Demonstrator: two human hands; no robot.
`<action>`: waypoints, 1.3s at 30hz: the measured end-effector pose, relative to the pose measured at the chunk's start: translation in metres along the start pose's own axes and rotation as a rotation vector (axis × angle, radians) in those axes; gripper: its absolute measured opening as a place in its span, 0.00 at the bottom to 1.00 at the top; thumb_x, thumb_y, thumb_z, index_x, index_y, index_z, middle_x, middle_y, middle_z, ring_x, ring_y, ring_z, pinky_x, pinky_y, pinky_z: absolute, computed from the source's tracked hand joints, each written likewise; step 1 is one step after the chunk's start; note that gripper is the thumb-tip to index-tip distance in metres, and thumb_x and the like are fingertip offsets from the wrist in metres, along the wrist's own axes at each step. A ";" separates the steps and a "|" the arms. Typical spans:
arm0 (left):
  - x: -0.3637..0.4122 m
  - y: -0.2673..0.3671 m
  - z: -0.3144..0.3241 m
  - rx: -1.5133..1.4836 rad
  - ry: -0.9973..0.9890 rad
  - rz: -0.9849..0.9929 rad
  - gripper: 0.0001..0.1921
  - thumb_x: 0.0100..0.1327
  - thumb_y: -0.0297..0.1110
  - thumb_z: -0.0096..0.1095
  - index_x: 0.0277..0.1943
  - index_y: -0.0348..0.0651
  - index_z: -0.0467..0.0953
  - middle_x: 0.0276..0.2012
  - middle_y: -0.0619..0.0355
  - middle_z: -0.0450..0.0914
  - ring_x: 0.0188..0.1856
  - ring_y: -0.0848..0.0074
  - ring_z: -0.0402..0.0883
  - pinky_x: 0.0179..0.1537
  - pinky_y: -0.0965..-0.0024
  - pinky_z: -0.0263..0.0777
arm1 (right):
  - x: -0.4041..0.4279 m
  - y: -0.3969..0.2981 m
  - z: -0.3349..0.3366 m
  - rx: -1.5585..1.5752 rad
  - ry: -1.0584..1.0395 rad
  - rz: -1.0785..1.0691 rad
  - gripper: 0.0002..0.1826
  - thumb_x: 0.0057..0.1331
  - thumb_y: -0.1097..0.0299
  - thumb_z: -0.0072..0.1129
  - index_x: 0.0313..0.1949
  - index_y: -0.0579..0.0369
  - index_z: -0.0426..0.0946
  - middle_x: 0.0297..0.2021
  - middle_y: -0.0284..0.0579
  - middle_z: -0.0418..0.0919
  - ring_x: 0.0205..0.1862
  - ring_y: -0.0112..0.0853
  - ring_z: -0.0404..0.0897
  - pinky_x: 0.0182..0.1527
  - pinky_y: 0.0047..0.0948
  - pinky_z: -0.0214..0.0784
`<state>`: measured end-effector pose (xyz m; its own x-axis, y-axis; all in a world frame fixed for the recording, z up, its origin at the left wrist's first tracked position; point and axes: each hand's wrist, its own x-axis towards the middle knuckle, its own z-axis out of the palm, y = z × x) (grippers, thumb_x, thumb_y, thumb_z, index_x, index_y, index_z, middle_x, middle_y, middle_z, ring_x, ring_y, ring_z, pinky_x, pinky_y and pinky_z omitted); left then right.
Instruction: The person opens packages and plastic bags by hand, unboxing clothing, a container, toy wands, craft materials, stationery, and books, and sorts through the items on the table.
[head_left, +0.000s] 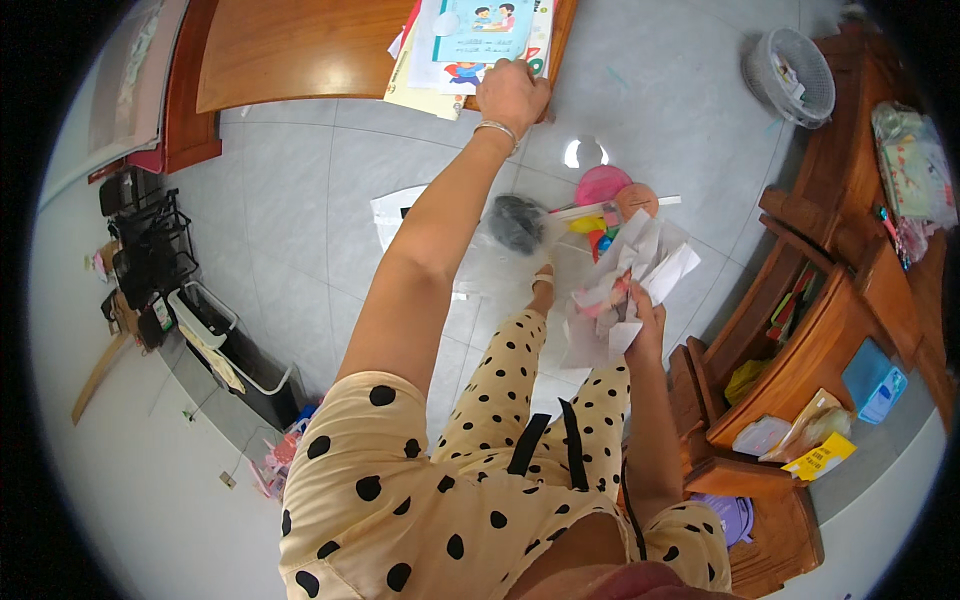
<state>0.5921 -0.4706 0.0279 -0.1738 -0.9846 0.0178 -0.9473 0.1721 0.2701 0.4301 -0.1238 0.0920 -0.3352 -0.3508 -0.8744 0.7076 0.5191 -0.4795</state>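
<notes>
My left hand reaches far forward and rests at the near edge of a pile of booklets on a wooden table. Its fingers are curled, and I cannot tell whether they grip a sheet. A light blue booklet with a cartoon picture lies on top of the pile, just beyond this hand. My right hand holds a bunch of crumpled white papers and clear wrapping, partly pink, low in front of me. On the floor past the papers lie a pink round item, an orange round item and small colourful pieces.
A clear bag with something dark lies on the tiled floor near my foot. A plastic waste basket stands at the upper right. Wooden furniture lines the right side. A black bin and folded black items stand along the left wall.
</notes>
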 end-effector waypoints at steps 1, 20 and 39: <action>0.002 -0.003 -0.002 -0.163 -0.049 -0.020 0.16 0.55 0.44 0.66 0.32 0.36 0.82 0.31 0.47 0.83 0.35 0.57 0.82 0.38 0.56 0.74 | 0.011 0.001 0.002 0.040 -0.073 -0.041 0.18 0.65 0.65 0.65 0.49 0.62 0.76 0.42 0.40 0.79 0.41 0.26 0.78 0.41 0.27 0.70; 0.010 -0.096 -0.115 -1.419 -0.420 -0.336 0.05 0.52 0.32 0.71 0.32 0.44 0.86 0.60 0.58 0.78 0.54 0.71 0.76 0.51 0.57 0.65 | 0.168 -0.126 0.307 -1.230 -0.097 -0.855 0.34 0.58 0.40 0.64 0.44 0.64 0.79 0.33 0.54 0.82 0.37 0.39 0.83 0.38 0.37 0.74; -0.058 -0.055 0.004 -0.101 0.202 0.438 0.17 0.56 0.32 0.62 0.51 0.52 0.81 0.63 0.42 0.66 0.63 0.49 0.65 0.60 0.44 0.61 | 0.188 0.037 0.054 -0.063 0.067 -0.480 0.09 0.70 0.69 0.56 0.44 0.62 0.76 0.34 0.45 0.81 0.31 0.33 0.81 0.28 0.26 0.72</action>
<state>0.6533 -0.4231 0.0086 -0.4848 -0.8081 0.3346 -0.7644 0.5774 0.2869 0.4266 -0.2128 -0.0860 -0.6550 -0.5122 -0.5555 0.4248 0.3584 -0.8313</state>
